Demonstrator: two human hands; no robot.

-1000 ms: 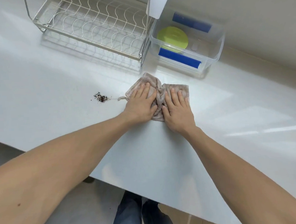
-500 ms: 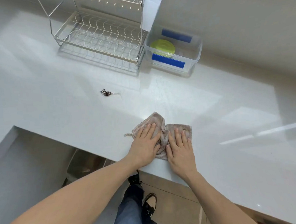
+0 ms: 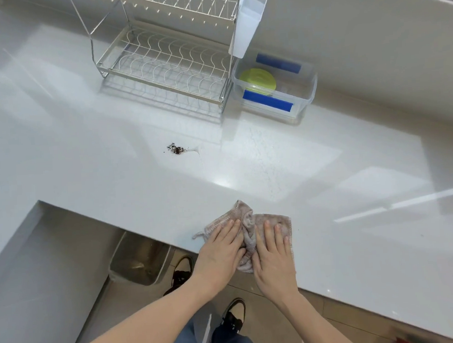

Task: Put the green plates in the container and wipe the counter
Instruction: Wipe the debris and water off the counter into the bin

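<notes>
Green plates (image 3: 258, 79) lie inside a clear container (image 3: 305, 99) with blue clips at the back of the white counter (image 3: 325, 166). A crumpled beige cloth (image 3: 247, 222) rests at the counter's front edge. My left hand (image 3: 220, 253) and my right hand (image 3: 273, 252) press flat on it side by side, fingers pointing away from me. A small pile of dark crumbs (image 3: 176, 149) sits mid-counter, left of and beyond the cloth, with a wet streak beside it.
A two-tier wire dish rack (image 3: 167, 61) stands at the back, left of the container, with a white holder (image 3: 249, 20) hung on its right end. Below the counter edge are a metal bin (image 3: 138, 257) and my shoes on the floor.
Both hands have dragged the cloth back toward me from near the container to the counter's front edge. The crumbs stayed in place.
</notes>
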